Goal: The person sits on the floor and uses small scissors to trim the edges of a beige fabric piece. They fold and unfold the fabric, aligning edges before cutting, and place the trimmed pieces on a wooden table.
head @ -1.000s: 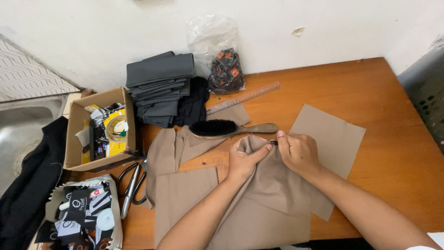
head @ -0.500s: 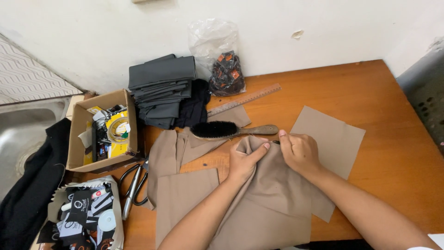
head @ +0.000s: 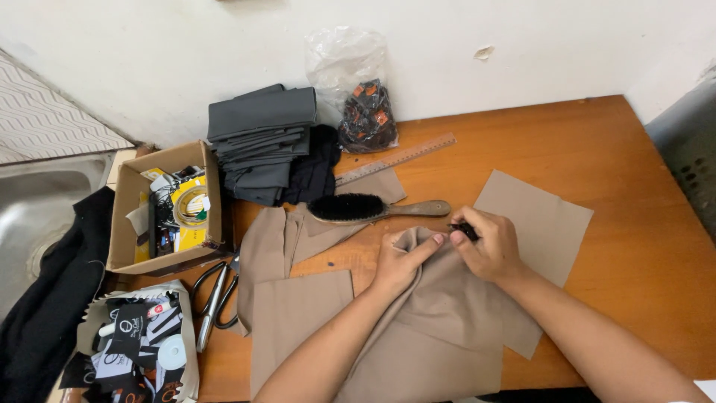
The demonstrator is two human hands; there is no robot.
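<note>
Tan fabric [head: 440, 313] at worktop [head: 611, 149] 6 o'clock: light, limp, bunches easily, so hold at folded edge; left hand [head: 399, 261] pinches its peak, right hand [head: 488, 242] closed on small dark tool [head: 464, 230]

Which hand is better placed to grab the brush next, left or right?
Right, probably. The right hand lies just below the wooden handle end of the brush, though it already pinches a small dark object. The left hand is lower, pinning the tan fabric.

Both forearms reach forward; left hand [head: 399, 261] lies palm-down, fingers curled, right hand [head: 486, 242] closes its grip beside it.
</note>
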